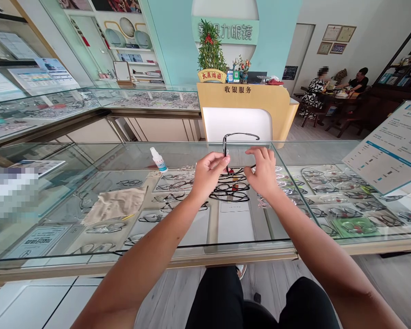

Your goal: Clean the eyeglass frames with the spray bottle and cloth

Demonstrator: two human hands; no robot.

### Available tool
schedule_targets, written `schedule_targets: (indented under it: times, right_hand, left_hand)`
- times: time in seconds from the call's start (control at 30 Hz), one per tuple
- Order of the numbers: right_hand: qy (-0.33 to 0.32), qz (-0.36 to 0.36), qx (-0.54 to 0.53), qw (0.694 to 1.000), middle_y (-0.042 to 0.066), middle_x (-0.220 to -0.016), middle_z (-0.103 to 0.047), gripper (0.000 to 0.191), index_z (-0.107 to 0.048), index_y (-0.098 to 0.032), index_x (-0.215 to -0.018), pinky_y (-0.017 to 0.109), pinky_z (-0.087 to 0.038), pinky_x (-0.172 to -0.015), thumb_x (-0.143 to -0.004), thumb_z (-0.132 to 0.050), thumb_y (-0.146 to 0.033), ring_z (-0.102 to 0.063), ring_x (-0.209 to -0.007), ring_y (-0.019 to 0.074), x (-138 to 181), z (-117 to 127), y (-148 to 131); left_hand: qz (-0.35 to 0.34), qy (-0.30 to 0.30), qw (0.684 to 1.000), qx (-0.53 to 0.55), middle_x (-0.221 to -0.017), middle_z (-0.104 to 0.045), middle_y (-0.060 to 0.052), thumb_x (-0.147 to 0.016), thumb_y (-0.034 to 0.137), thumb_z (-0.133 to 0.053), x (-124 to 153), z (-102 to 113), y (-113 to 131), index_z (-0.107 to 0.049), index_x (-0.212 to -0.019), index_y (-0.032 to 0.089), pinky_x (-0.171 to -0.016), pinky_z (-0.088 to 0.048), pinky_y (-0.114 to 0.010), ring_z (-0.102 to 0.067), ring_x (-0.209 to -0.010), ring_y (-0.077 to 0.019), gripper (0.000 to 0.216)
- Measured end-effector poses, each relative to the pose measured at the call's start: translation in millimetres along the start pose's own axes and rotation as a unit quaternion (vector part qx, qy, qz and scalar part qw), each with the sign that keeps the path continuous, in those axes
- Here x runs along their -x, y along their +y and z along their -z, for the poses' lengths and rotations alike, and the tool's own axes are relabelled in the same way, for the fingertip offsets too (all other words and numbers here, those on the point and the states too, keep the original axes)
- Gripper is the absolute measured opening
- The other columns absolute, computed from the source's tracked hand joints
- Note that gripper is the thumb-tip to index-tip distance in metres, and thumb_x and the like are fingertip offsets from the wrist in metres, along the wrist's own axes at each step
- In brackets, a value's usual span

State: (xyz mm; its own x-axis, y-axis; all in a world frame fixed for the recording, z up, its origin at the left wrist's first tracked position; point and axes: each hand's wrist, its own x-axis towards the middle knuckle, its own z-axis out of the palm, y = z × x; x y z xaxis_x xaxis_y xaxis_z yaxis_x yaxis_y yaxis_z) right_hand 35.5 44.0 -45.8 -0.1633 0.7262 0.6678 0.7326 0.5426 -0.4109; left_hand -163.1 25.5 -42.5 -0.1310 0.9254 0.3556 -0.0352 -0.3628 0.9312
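Observation:
A pair of black-framed eyeglasses (225, 145) is held up above the glass display counter (181, 153), its front turned nearly edge-on. My left hand (208, 176) pinches the front between thumb and fingers. One temple arm stretches to the right at the top. To the right, my right hand (263, 172) is curved, thumb and fingers apart, close to a dark temple tip; contact with it is unclear. Under the glass below both hands lie several dark eyeglass frames (231, 196). On the counter to the left are a white spray bottle (158, 161) and a crumpled beige cloth (114, 205).
A yellow pencil-like stick (128, 216) lies beside the cloth. A printed sign (388, 146) leans at the right of the counter. Beyond stands a wooden cashier desk (248, 98) with a potted plant (210, 52). Two people (317, 93) sit at a table at the far right.

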Motion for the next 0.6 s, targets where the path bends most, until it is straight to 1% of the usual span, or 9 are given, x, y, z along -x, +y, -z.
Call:
schedule_targets:
  times: [0.13,0.23,0.3,0.4,0.6]
  right_hand:
    - [-0.043,0.067,-0.086,0.993,0.010,-0.131,-0.079,0.028,-0.073,-0.025,-0.128,0.057,-0.052,-0.106,-0.100,-0.068,-0.028,-0.065,-0.125,0.0374,2.1,3.1,-8.4]
    - [-0.065,0.098,-0.152,0.981,0.009,-0.127,-0.082,0.027,-0.075,-0.026,-0.128,0.054,-0.054,-0.106,-0.102,-0.070,-0.029,-0.071,-0.118,0.0341,2.8,1.3,-10.7]
    - [-0.063,0.103,-0.180,0.976,0.009,-0.125,-0.083,0.026,-0.076,-0.027,-0.127,0.054,-0.055,-0.106,-0.102,-0.072,-0.029,-0.073,-0.117,0.0329,2.7,-1.4,-9.5]
    - [-0.050,0.105,-0.202,0.972,0.008,-0.127,-0.083,0.028,-0.076,-0.028,-0.130,0.054,-0.055,-0.108,-0.102,-0.075,-0.030,-0.074,-0.118,0.0322,2.4,-5.0,-6.5]
    - [-0.051,0.102,-0.234,0.966,0.008,-0.131,-0.083,0.026,-0.079,-0.030,-0.129,0.053,-0.056,-0.111,-0.103,-0.075,-0.032,-0.075,-0.124,0.0305,2.3,-3.8,-6.4]
  left_hand:
    - [0.012,-0.035,0.999,0.009,-0.115,-0.079,-0.009,-0.077,0.066,-0.093,0.2,-0.2,0.3,-0.079,-0.100,0.021,-0.085,-0.070,-0.039,-0.074,-0.116,-0.0290,0.052]
    - [0.017,-0.060,0.998,0.022,-0.119,-0.075,-0.008,-0.076,0.062,-0.095,1.4,-1.0,1.3,-0.077,-0.100,0.021,-0.087,-0.071,-0.040,-0.071,-0.118,-0.0284,0.051]
    - [0.018,-0.069,0.997,0.024,-0.121,-0.072,-0.007,-0.077,0.061,-0.095,2.0,-0.9,1.7,-0.075,-0.100,0.021,-0.091,-0.071,-0.042,-0.070,-0.119,-0.0272,0.051]
    - [0.015,-0.082,0.996,0.014,-0.121,-0.070,-0.007,-0.080,0.061,-0.093,2.1,0.3,1.7,-0.072,-0.101,0.021,-0.094,-0.070,-0.043,-0.069,-0.117,-0.0255,0.050]
    - [-0.001,-0.094,0.996,0.005,-0.124,-0.067,-0.008,-0.081,0.061,-0.092,1.5,1.0,2.3,-0.068,-0.100,0.021,-0.087,-0.070,-0.039,-0.069,-0.113,-0.0241,0.051]
